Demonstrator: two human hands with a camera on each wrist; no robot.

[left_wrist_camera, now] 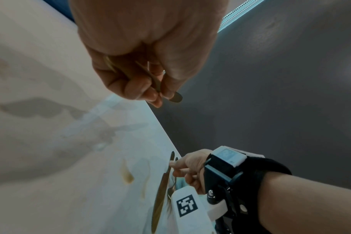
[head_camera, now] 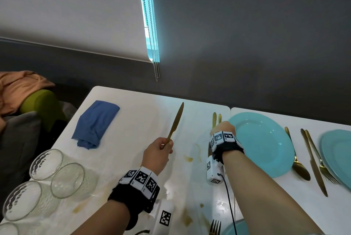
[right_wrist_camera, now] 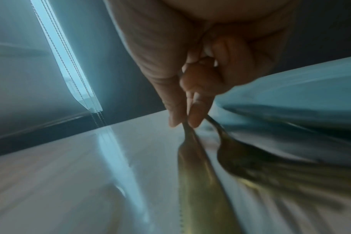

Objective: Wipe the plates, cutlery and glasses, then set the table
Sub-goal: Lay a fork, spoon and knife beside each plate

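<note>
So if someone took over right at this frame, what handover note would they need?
Left hand: grips a gold knife by the handle, blade raised over the table.
Right hand: pinches cutlery handles lying beside the left edge of the teal plate; which pieces, unclear.
Done: right of that plate lie a spoon, a knife and a fork, then another plate.
Left: place the held knife; the glasses stand grouped at the near left; one fork and a plate at the near edge. Blue cloth lies far left; brown smears on the table.
</note>
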